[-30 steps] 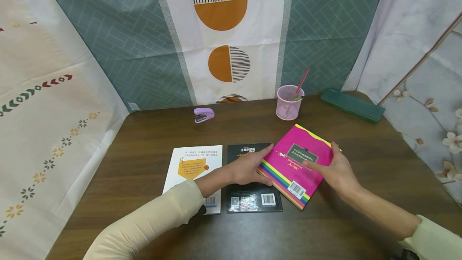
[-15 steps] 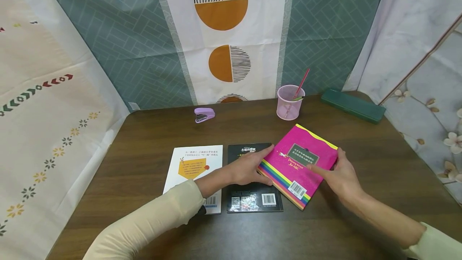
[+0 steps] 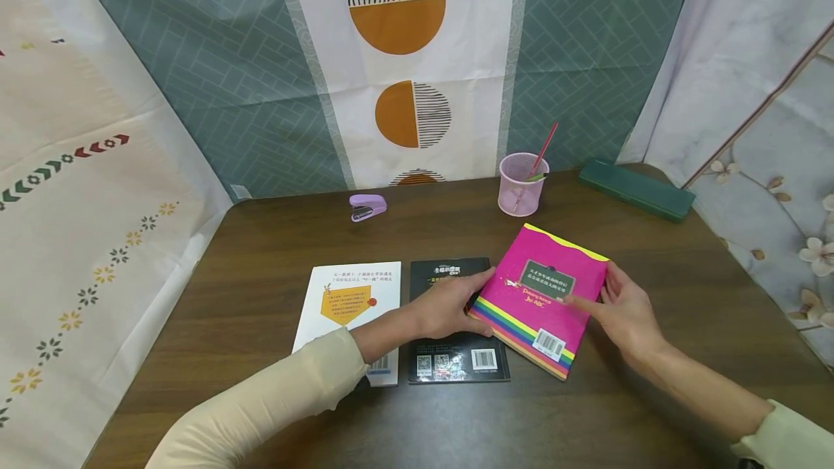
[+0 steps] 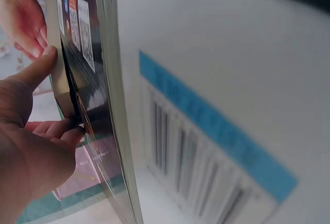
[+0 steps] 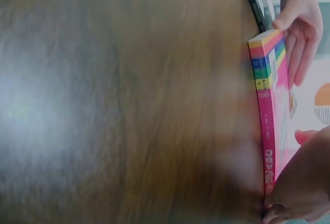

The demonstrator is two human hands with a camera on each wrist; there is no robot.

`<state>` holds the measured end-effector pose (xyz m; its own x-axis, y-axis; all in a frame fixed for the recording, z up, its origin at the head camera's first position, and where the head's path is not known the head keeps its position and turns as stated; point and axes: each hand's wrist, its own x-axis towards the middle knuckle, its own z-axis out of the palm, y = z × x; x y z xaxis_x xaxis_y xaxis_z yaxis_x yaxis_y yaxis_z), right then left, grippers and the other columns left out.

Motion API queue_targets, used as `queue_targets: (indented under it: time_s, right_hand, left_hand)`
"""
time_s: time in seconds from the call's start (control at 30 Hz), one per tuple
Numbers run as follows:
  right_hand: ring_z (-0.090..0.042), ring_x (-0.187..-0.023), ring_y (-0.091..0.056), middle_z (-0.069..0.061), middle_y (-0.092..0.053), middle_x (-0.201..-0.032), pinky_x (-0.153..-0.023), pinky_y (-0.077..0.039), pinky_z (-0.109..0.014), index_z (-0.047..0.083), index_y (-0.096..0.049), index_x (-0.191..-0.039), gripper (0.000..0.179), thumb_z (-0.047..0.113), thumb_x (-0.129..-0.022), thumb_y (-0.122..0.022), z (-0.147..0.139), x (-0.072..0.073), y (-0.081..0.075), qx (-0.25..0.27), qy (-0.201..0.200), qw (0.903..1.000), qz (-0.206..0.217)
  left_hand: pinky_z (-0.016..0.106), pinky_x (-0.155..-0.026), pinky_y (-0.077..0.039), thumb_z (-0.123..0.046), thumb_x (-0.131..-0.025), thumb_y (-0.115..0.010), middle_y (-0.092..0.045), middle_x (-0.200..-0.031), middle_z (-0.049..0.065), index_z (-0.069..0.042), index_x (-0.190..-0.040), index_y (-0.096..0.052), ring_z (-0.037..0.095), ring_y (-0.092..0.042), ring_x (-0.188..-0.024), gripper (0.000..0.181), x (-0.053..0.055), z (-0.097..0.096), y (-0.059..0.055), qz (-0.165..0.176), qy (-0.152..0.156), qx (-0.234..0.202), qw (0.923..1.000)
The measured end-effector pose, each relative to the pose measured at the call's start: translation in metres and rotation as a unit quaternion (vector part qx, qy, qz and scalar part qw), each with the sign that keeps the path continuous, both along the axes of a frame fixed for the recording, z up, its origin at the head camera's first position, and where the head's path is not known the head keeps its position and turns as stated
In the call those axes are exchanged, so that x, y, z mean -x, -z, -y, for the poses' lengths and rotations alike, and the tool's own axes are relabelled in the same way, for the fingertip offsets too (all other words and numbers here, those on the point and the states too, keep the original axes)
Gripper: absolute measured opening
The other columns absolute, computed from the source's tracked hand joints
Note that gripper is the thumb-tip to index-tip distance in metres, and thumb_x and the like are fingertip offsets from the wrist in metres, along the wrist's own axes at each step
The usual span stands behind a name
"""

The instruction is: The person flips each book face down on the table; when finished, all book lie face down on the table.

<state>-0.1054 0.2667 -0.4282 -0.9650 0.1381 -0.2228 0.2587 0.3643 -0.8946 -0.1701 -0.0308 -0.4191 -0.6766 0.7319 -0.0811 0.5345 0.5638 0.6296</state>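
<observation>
A pink book (image 3: 554,313) with a rainbow band lies slantwise, its lower left corner overlapping a black book (image 3: 456,369). My left hand (image 3: 449,306) reaches across the black book and grips the pink one's left side, thumb and fingers spread along its page edge. At the opposite side, my right hand (image 3: 625,313) holds the spine edge, thumb on the cover and the other fingers at the edge, partly hidden. The right wrist view shows the pink spine (image 5: 265,121) facing the bare wood. Left of the black book lies a white book (image 3: 313,310), partly covered by the left forearm.
Toward the back of the wooden table (image 3: 260,237) sit a purple stapler (image 3: 368,206), a pink mesh pen cup (image 3: 519,194) with a red pencil, and a long dark green case (image 3: 637,190). Patterned cloth (image 3: 260,93) hangs behind and at both sides.
The pink book has turned slightly counterclockwise, its bottom corner shifting right and its right corner moving up. My right hand has moved a little to the right. The other books stay put.
</observation>
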Motion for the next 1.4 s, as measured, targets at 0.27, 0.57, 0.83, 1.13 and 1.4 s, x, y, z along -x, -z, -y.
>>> queue_targets:
  time_s: [0.27,0.57,0.83,1.13,1.4]
  right_hand:
    - [-0.044,-0.159,-0.017,-0.023,-0.011,-0.175,-0.114,-0.033,-0.049,0.004,-0.002,-0.170,0.105,0.026,-0.101,-0.077,-0.010,0.008,0.003,-0.003,0.000,1.0000,-0.006]
    - [-0.048,-0.158,-0.019,-0.026,-0.012,-0.174,-0.114,-0.035,-0.053,0.003,-0.002,-0.169,0.101,0.024,-0.102,-0.074,-0.016,0.012,0.003,-0.036,-0.022,0.9991,-0.008]
    - [-0.051,-0.156,-0.021,-0.030,-0.014,-0.172,-0.112,-0.038,-0.054,0.000,-0.005,-0.169,0.100,0.022,-0.101,-0.075,-0.023,0.020,0.000,-0.071,-0.050,0.9962,-0.004]
    - [-0.051,-0.153,-0.028,-0.033,-0.021,-0.169,-0.106,-0.041,-0.048,-0.004,-0.012,-0.167,0.096,0.020,-0.100,-0.076,-0.035,0.031,-0.002,-0.093,-0.094,0.9912,-0.011]
    - [-0.053,-0.151,-0.030,-0.034,-0.021,-0.168,-0.105,-0.043,-0.048,-0.005,-0.014,-0.167,0.097,0.015,-0.098,-0.079,-0.040,0.038,-0.003,-0.097,-0.123,0.9875,-0.017]
  left_hand:
    - [0.013,-0.084,-0.052,-0.038,-0.086,-0.091,-0.070,-0.135,0.005,-0.005,-0.165,-0.035,0.011,-0.068,-0.115,0.102,-0.016,-0.009,-0.004,-0.052,0.003,0.032,0.9981]
    - [0.014,-0.082,-0.051,-0.039,-0.085,-0.092,-0.072,-0.135,0.004,-0.005,-0.164,-0.038,0.011,-0.070,-0.113,0.101,-0.031,-0.015,-0.004,-0.074,0.009,0.041,0.9963]
    - [0.013,-0.078,-0.050,-0.043,-0.084,-0.092,-0.074,-0.129,0.004,-0.004,-0.159,-0.045,0.004,-0.069,-0.093,0.097,-0.045,-0.023,0.000,-0.117,0.013,0.048,0.9919]
    - [0.023,-0.092,-0.057,-0.042,-0.085,-0.091,-0.057,-0.155,0.010,-0.002,-0.159,-0.044,0.012,-0.070,-0.120,0.096,-0.061,-0.030,0.007,-0.153,-0.009,0.038,0.9874]
    - [0.018,-0.086,-0.056,-0.043,-0.087,-0.089,-0.051,-0.158,0.015,-0.002,-0.158,-0.045,0.013,-0.068,-0.123,0.094,-0.070,-0.033,0.013,-0.170,-0.020,0.027,0.9849]
